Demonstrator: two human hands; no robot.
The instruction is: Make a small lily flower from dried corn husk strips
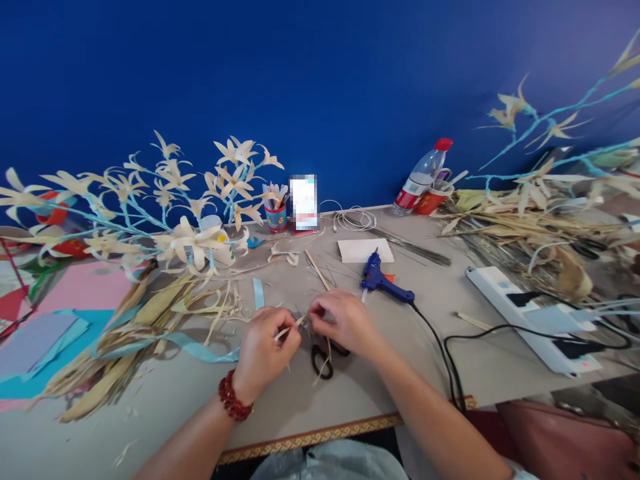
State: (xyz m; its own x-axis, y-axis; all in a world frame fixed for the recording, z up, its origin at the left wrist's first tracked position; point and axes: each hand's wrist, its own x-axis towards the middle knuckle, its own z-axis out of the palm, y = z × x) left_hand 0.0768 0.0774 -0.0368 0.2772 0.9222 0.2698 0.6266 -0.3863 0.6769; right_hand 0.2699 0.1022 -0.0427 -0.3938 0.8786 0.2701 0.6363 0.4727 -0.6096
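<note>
Between my two hands a thin pale strip of dried husk (299,321) is pinched at the middle of the table. My left hand (267,343), with a red bead bracelet (234,398) at the wrist, closes thumb and fingers on one end of it. Close by on the right, my right hand (343,320) pinches at the other end, its fingertips partly hidden. Black-handled scissors (323,363) lie on the table beneath the hands, their blades mostly covered. A blue glue gun (383,280) rests beyond my right hand.
Husk flowers on light-blue stems (187,243) spread at the left, above dried husks (125,347) and coloured paper (40,347). A power strip (530,323) with cords lies right. Toward the wall stand a leaning bottle (423,177), a pen cup (276,217) and a lit phone (304,203).
</note>
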